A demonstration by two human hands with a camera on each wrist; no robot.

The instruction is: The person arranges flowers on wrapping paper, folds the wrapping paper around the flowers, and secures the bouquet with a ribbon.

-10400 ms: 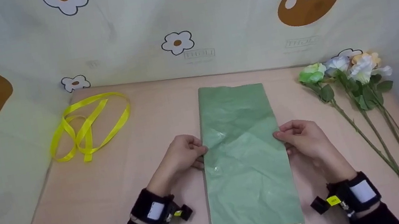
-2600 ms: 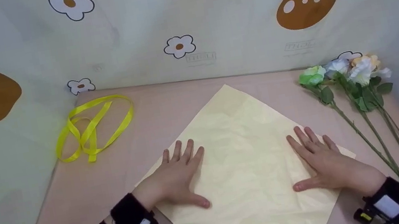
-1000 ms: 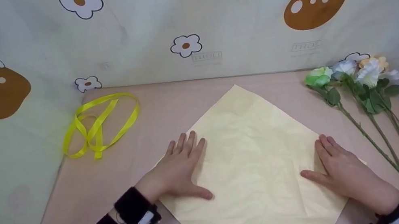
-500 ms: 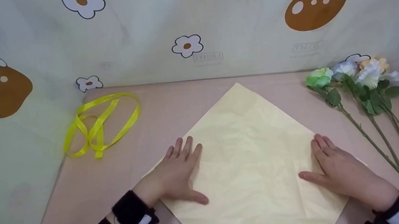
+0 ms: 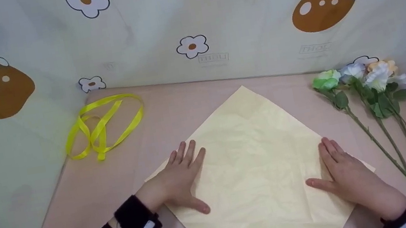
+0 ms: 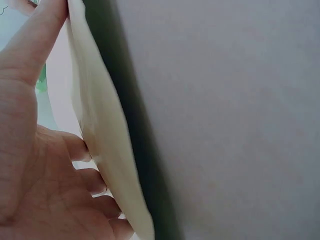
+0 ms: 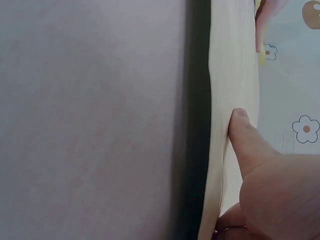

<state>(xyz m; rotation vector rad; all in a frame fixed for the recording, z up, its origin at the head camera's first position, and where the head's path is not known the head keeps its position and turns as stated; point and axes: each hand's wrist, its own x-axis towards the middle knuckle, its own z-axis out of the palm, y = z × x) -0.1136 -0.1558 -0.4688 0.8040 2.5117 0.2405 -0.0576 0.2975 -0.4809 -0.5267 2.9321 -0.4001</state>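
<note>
Fingers of the left hand straight and fanned apart, thumb splayed toward the middle of the cream sheet; palm side down on its left part. Right hand: fingers straight, close together, tips at the sheet's upper right edge, thumb stuck out alone onto the paper. No grip on either side, both just rest on it. Sheet sits mid-table between the hands, turned as a diamond, far corner toward the back, near corner out of frame; light creases all over. Both wrist views show its near edges with a dark greenish band alongside; can't tell how much is underside and how much shadow. Pink tabletop under everything. Yellow ribbon in loose loops at far left, well apart from the sheet. Flowers lie at far right, beyond the right hand: green, pale blue, orange and white heads to the back, stems toward the person. Black strap on left wrist, another on the right, partly cut off. Backdrop printed with rabbits and daisies.
</note>
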